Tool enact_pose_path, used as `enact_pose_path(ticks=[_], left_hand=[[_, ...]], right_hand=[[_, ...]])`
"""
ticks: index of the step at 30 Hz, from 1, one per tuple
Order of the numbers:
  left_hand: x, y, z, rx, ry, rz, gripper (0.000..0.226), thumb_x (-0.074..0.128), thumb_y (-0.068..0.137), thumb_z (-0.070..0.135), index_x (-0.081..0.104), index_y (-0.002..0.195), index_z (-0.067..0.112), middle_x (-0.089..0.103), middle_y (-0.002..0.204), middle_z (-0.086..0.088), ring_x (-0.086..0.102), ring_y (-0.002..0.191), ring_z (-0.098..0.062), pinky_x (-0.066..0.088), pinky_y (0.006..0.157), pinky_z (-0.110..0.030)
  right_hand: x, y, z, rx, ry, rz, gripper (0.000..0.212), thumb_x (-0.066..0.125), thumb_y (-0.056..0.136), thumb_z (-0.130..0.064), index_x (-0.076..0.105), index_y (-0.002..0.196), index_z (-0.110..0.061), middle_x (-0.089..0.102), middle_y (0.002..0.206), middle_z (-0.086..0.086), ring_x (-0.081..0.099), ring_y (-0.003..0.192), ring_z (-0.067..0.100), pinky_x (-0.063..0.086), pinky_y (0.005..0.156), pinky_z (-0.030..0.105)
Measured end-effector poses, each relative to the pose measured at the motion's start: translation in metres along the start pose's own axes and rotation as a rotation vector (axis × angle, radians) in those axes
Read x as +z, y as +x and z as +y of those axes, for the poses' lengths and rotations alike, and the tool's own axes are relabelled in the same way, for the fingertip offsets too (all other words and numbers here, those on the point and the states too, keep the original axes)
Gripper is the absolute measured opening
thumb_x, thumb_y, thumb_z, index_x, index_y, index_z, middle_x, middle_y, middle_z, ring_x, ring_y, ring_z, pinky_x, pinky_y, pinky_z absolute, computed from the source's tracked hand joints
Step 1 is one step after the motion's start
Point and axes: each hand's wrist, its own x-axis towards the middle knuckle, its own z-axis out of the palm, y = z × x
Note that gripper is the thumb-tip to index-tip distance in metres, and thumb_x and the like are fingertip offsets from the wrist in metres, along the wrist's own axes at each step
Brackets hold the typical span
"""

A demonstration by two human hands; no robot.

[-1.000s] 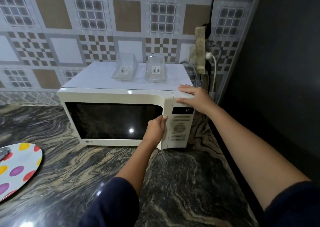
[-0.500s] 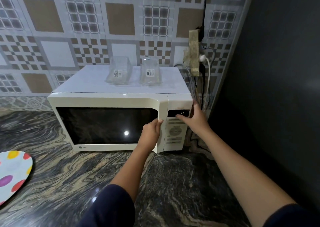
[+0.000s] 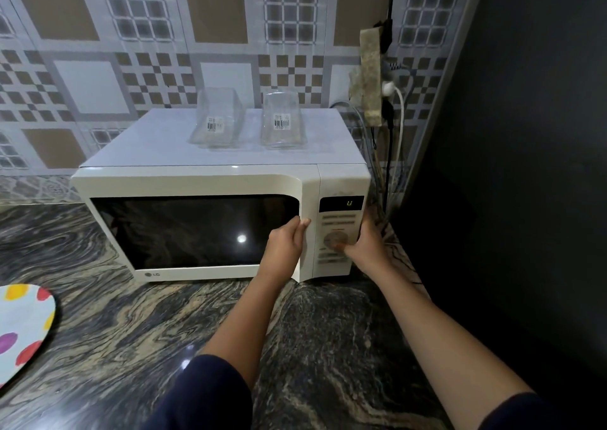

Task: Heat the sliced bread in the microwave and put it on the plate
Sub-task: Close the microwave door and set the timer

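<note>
The microwave [image 3: 197, 183] is sitting at the 12 o'clock end of the desk [image 3: 131, 324] with its door [image 3: 197, 232] lying flush against the body. The left hand [image 3: 285, 244] is gripping the door at its 3 o'clock edge, its fingers [image 3: 303, 222] curling round that edge. The right hand [image 3: 368, 249] is holding the oven's body at the control panel. Its thumb is resting by the dial [image 3: 331, 237], while its other fingers are going round the side and out of sight. The display [image 3: 341, 203] is showing a single pale digit, too small to read with confidence.

The sliced bread is showing nowhere. The window is reflecting only a spot of light, so I cannot tell whether the bread is lying inside or waiting somewhere out of view. The plate [image 3: 23, 331], spotted in several colours, is lying at 8 o'clock from the oven, well apart from it and cut by the frame edge. The part that is showing is carrying nothing.

So the plating step is clearly waiting to be done. I judge the person is either getting ready to pull the door open or bracing the oven to set the heating. The pictures are not settling which, nor whether heating is already finished.

Two clear containers [image 3: 216, 124] are standing on the oven's top, toward its 12 o'clock side.
</note>
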Motion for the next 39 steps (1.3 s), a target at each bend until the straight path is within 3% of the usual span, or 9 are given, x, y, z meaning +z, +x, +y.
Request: enact_pose_path(ticks=[4,6,10,14,18,22,31,35,39], left_hand=[[0.000,0.000,-0.001,-0.013,-0.012,-0.002,0.038,0.041,0.098,0.031,0.049,0.076,0.002,0.056,0.071,-0.026,0.044,0.058,-0.024,0.035,0.056,-0.032],[0.000,0.000,-0.002,-0.013,-0.017,-0.002,0.039,0.041,0.098,0.033,0.051,0.080,0.000,0.057,0.074,-0.026,0.047,0.061,-0.029,0.039,0.057,-0.034],[0.001,-0.001,-0.002,-0.013,-0.020,-0.003,0.038,0.041,0.098,0.032,0.052,0.081,0.000,0.058,0.074,-0.026,0.048,0.062,-0.024,0.038,0.057,-0.031],[0.002,-0.002,-0.002,-0.011,-0.027,0.012,0.040,0.040,0.098,0.033,0.050,0.080,-0.001,0.058,0.074,-0.025,0.053,0.067,-0.035,0.043,0.058,-0.038],[0.003,-0.002,-0.004,-0.019,-0.035,0.014,0.042,0.040,0.097,0.037,0.049,0.079,0.000,0.056,0.074,-0.027,0.047,0.062,-0.026,0.042,0.057,-0.040],[0.002,-0.002,-0.005,-0.035,-0.063,0.005,0.044,0.040,0.097,0.039,0.049,0.078,0.000,0.054,0.073,-0.028,0.042,0.061,-0.019,0.035,0.056,-0.032],[0.003,-0.001,-0.006,-0.037,-0.071,0.005,0.045,0.041,0.096,0.040,0.048,0.077,0.000,0.055,0.073,-0.028,0.043,0.061,-0.018,0.036,0.058,-0.032],[0.000,-0.002,-0.003,-0.041,-0.084,-0.017,0.046,0.040,0.096,0.041,0.050,0.079,0.000,0.056,0.076,-0.028,0.044,0.063,-0.018,0.037,0.058,-0.032],[0.000,-0.003,-0.002,-0.047,-0.091,-0.021,0.046,0.040,0.096,0.042,0.051,0.079,0.001,0.056,0.074,-0.026,0.044,0.063,-0.018,0.037,0.059,-0.031]], right_hand=[[0.007,-0.003,0.014,0.049,0.009,-0.018,0.083,0.086,0.059,-0.004,0.042,0.129,-0.013,0.059,0.116,0.001,0.055,0.109,0.015,0.046,0.088,0.028],[0.008,-0.004,0.016,0.053,0.001,-0.012,0.085,0.086,0.059,-0.002,0.041,0.130,-0.013,0.057,0.118,0.001,0.052,0.109,0.012,0.042,0.088,0.025],[0.011,-0.004,0.022,0.059,-0.027,-0.011,0.090,0.085,0.059,-0.005,0.038,0.134,-0.016,0.056,0.126,0.005,0.051,0.116,0.018,0.043,0.092,0.030],[0.011,-0.002,0.026,0.057,-0.057,-0.007,0.089,0.085,0.060,-0.007,0.038,0.134,-0.017,0.057,0.126,0.005,0.053,0.118,0.022,0.045,0.093,0.034],[0.012,0.000,0.028,0.053,-0.046,-0.006,0.088,0.086,0.058,-0.005,0.040,0.132,-0.017,0.058,0.123,0.004,0.054,0.114,0.020,0.046,0.090,0.031],[0.010,0.000,0.028,0.031,-0.041,0.033,0.088,0.089,0.053,-0.006,0.045,0.129,-0.015,0.061,0.119,0.005,0.056,0.110,0.020,0.047,0.087,0.030],[0.011,-0.002,0.027,0.038,-0.012,0.033,0.085,0.086,0.056,-0.003,0.045,0.129,-0.014,0.060,0.115,0.003,0.053,0.102,0.011,0.044,0.085,0.026],[0.013,-0.003,0.024,0.064,0.001,0.021,0.082,0.083,0.059,0.000,0.043,0.129,-0.013,0.060,0.118,0.005,0.055,0.107,0.017,0.046,0.089,0.031],[0.009,-0.001,0.016,0.126,0.078,-0.043,0.069,0.079,0.068,0.001,0.044,0.126,-0.012,0.059,0.116,0.005,0.055,0.105,0.015,0.044,0.085,0.025]])
